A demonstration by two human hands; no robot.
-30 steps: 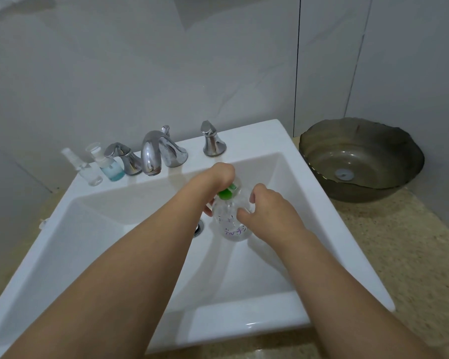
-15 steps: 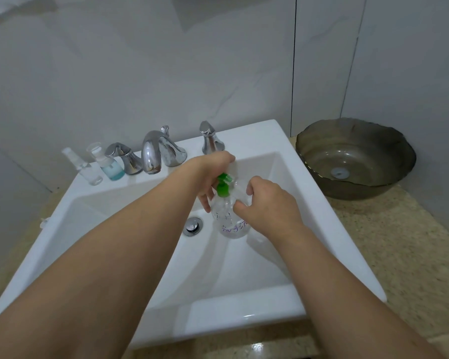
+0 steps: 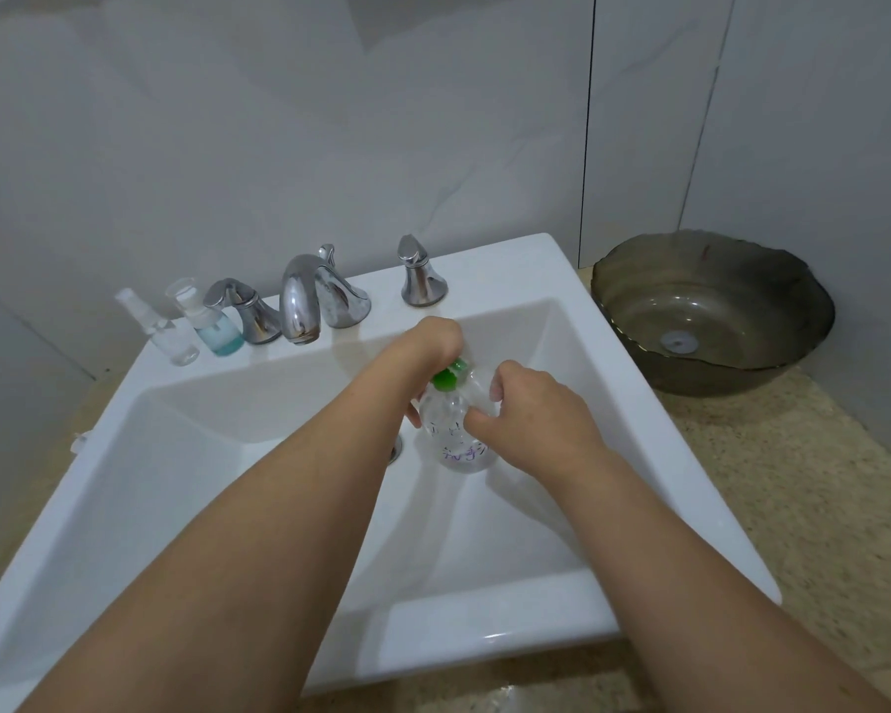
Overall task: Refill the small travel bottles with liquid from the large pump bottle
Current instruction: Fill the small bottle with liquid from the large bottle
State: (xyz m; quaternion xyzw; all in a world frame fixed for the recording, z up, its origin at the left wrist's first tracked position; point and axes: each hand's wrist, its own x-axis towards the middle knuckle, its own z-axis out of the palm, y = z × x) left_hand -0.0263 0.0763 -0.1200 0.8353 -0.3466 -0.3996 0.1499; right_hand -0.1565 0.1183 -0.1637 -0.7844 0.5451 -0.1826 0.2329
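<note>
1. The clear pump bottle (image 3: pixel 456 429) is held over the white sink (image 3: pixel 484 599) basin, gripped by the right hand (image 3: pixel 533 422).
2. Its green pump (image 3: pixel 449 375) is covered by the curled left hand (image 3: pixel 433 344).
3. Two small travel bottles (image 3: pixel 196 324) are stood on the far ledge, beside the faucet (image 3: pixel 304 301).

A: Pump bottle (image 3: pixel 456 434): clear body, green pump top (image 3: pixel 448 377), purple handwriting low on the side.

B: Travel bottles?

A: One clear with a white spray head (image 3: pixel 168 336). The other (image 3: pixel 216 329) clear, blue-teal liquid in its lower part, white pump.

B: Fixtures?

A: Sink (image 3: pixel 484 270) glossy white. Faucet (image 3: pixel 302 301) and both handles mirror chrome. Bowl (image 3: pixel 711 311) dark olive-brown, translucent, faint rippled banding, pale disc at its centre.

B: Surroundings?

A: Tabletop (image 3: pixel 772 486) beige with fine speckle. Wall tiles (image 3: pixel 279 120) pale grey, dark joint lines.
</note>
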